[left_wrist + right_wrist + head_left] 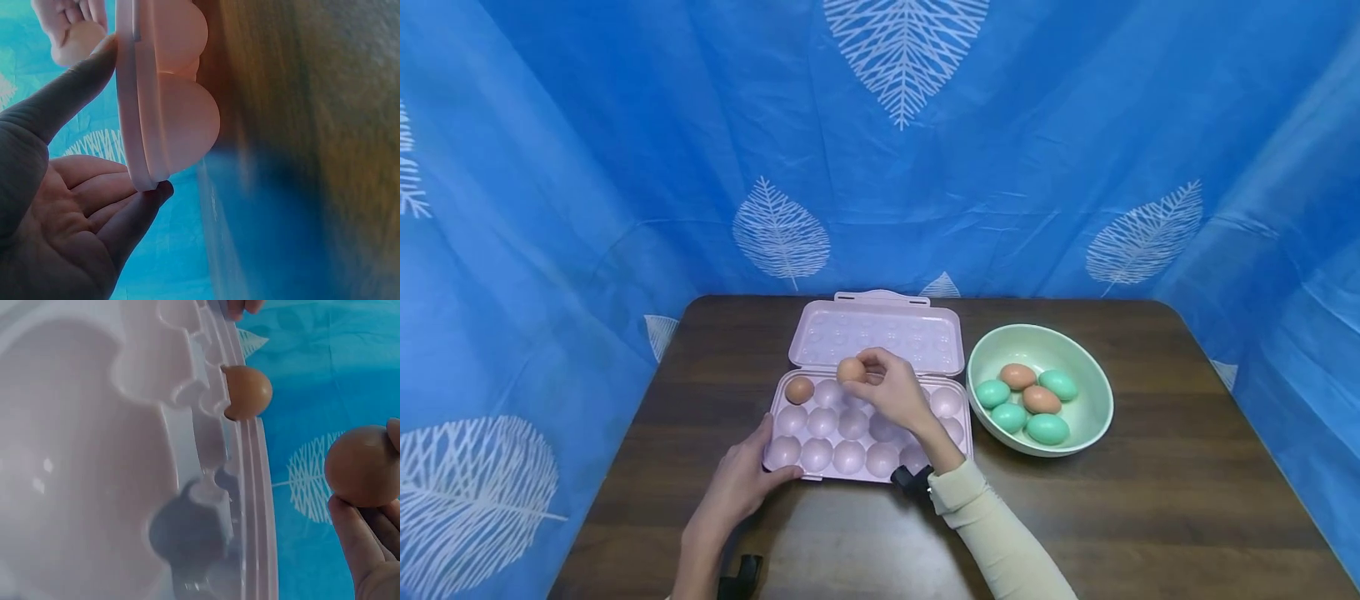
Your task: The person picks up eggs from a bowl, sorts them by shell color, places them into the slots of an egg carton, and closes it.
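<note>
A pale pink egg carton (822,421) lies open on the table, its lid (880,329) folded back behind it. My left hand (741,479) holds its front left corner; in the left wrist view, the thumb and fingers (103,194) are at the carton's rim (128,106). Between thumb and fingers my right hand (898,396) pinches a brown egg (851,370) over the back row, beside the back left cup. In that corner cup sits another brown egg (799,390). The right wrist view shows the held egg (362,465) raised above the tray.
Right of the carton stands a light green bowl (1093,375) with several green eggs (1048,428) and two brown eggs (1017,377) in it. A blue curtain (1000,167) with white leaf prints hangs behind the dark wooden table (1120,517).
</note>
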`<move>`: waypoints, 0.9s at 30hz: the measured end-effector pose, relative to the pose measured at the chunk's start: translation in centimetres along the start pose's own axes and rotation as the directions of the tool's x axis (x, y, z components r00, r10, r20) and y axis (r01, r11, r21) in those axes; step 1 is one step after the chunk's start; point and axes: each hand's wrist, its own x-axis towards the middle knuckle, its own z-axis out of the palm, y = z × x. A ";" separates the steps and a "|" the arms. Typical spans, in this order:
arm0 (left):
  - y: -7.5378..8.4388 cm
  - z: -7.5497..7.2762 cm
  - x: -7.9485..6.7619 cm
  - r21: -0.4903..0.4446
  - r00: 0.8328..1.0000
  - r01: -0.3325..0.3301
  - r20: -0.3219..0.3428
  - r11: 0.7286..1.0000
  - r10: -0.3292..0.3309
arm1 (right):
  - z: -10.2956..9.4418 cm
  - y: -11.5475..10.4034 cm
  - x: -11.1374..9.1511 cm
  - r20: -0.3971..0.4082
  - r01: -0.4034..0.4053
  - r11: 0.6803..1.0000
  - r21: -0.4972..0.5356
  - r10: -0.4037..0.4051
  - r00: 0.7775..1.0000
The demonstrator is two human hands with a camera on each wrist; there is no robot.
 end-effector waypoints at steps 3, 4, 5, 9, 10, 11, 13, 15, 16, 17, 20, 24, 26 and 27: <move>0.1 0.1 0.1 -0.002 1.000 0.004 -0.002 1.000 -0.004 | 0.4 0.2 0.3 0.018 -0.005 1.000 0.020 0.004 1.000; 0.1 0.1 0.1 -0.001 1.000 0.008 -0.001 1.000 -0.008 | 0.6 0.3 0.5 0.028 -0.002 1.000 0.020 0.002 1.000; 0.2 0.1 0.1 0.001 1.000 0.013 -0.001 1.000 -0.013 | 0.8 0.4 0.7 0.038 -0.003 1.000 0.017 0.003 0.999; 0.3 0.0 0.0 0.001 1.000 0.028 0.009 1.000 -0.028 | 1.6 0.7 1.3 0.074 -0.013 1.000 -0.028 0.015 0.997; 0.3 0.0 0.0 0.001 1.000 0.027 0.010 1.000 -0.027 | 1.8 0.8 1.4 0.079 -0.018 0.999 -0.035 0.021 0.997; 0.2 0.0 0.0 0.000 1.000 0.026 0.012 1.000 -0.026 | 2.0 0.9 1.5 0.083 -0.025 0.999 -0.046 0.029 0.996; 0.2 0.0 0.0 0.000 1.000 0.021 0.012 1.000 -0.021 | 2.3 1.1 1.7 0.092 -0.037 0.996 -0.078 0.044 0.995; 0.1 0.0 0.0 0.000 1.000 0.015 0.008 1.000 -0.015 | 2.7 1.3 2.0 0.109 -0.044 0.993 -0.110 0.056 0.992; 0.1 0.0 0.0 -0.001 1.000 0.012 0.006 1.000 -0.012 | 2.8 1.4 2.1 0.121 -0.049 0.991 -0.127 0.065 0.991; 0.1 0.1 0.0 -0.002 1.000 0.009 0.003 1.000 -0.009 | 3.0 1.5 2.3 0.132 -0.051 0.988 -0.148 0.071 0.989; 0.0 0.1 0.0 -0.007 1.000 0.008 0.004 1.000 -0.008 | 3.2 1.8 2.4 0.172 -0.039 0.982 -0.185 0.072 0.982; 0.0 0.1 -0.1 -0.006 1.000 0.021 0.013 1.000 -0.021 | 3.5 2.1 2.4 0.213 -0.060 0.979 -0.193 0.101 0.972; 0.0 0.0 -0.1 -0.001 1.000 0.023 0.013 1.000 -0.023 | 3.6 2.3 2.5 0.220 -0.080 0.979 -0.187 0.121 0.968; 0.0 0.0 -0.1 0.002 1.000 0.019 0.010 1.000 -0.019 | 3.6 2.3 2.5 0.220 -0.083 0.979 -0.187 0.124 0.968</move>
